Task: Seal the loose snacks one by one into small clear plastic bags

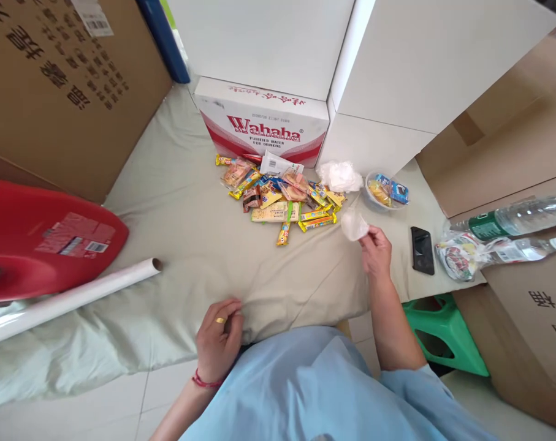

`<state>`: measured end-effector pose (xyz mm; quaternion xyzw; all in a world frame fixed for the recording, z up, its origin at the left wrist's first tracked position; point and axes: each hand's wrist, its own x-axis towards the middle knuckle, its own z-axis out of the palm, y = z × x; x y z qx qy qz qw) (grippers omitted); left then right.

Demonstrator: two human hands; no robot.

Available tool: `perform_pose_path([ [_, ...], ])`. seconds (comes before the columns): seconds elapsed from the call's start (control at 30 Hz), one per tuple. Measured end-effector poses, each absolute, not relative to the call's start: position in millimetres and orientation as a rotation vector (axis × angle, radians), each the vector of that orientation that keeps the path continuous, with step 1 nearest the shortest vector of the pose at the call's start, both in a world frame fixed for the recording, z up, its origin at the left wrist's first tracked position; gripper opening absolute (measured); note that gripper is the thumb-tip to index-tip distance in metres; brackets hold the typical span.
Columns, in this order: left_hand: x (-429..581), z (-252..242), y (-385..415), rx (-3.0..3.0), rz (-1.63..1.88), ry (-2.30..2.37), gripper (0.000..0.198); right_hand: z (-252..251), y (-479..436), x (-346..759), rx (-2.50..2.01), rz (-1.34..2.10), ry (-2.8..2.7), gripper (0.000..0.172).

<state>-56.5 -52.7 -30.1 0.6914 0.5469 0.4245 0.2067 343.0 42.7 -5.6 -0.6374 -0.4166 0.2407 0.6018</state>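
My right hand [376,250] pinches a thin, translucent white plastic bag [354,225] above the cloth-covered surface, just right of a pile of wrapped snacks. My left hand [220,334] rests loosely curved on the near edge of the cloth, holding nothing, a ring on one finger. In the snack pile lie a pale green packet [273,212], yellow stick packets [317,219], a white packet [280,163] and clear-wrapped pastries [296,185]. A crumpled white plastic bundle [339,176] sits behind the held bag. Beside it, a clear round bowl [372,203] contains yellow and blue packets.
A Wahaha carton [268,125] stands behind the snacks against white cabinets [383,141]. A black phone [422,250] and plastic bottles [517,220] lie right. Left are a red jug [75,239], a white roll [84,294] and a large cardboard box [75,122]. A green stool [456,343] stands below.
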Motion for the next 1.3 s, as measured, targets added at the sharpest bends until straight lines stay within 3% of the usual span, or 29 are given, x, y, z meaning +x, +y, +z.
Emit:
perform_pose_path([
  [0.07,-48.3,-20.2,-49.3,1.686,1.118,1.452,0.013,-6.3,6.1,329.9,-1.379,0.641,-0.930,0.031],
  [0.2,-11.8,-1.0,-35.2,1.205,0.831,1.123,0.033,-5.4,-43.7,307.8,-1.350,0.657,-1.019,0.021],
  [0.4,41.3,9.5,-18.0,0.889,0.837,0.953,0.060,6.6,-71.1,281.2,-1.226,0.649,-1.261,0.006],
  [0.57,49.6,17.5,-18.7,0.982,0.960,1.079,0.048,31.7,-82.3,264.6,-1.263,0.517,-1.604,0.020],
  [0.7,50.3,24.7,-19.0,0.551,0.660,0.889,0.065,35.3,-85.4,250.6,-1.205,0.280,-1.830,0.029],
  [0.8,52.5,22.7,-14.3,0.446,0.636,0.834,0.051,28.1,-86.7,240.6,-1.133,0.268,-1.905,0.031],
  [0.9,53.0,13.7,-7.7,0.451,0.841,0.838,0.037,19.6,-90.7,239.5,-1.199,0.368,-1.839,0.030],
  [1.03,48.3,3.9,-3.1,0.455,1.026,0.827,0.034,6.6,-99.0,257.9,-1.464,0.513,-1.576,0.026],
  [1.3,44.9,-6.6,-16.9,0.536,1.040,0.867,0.034,3.6,-103.3,278.3,-1.662,0.680,-1.112,0.019],
])
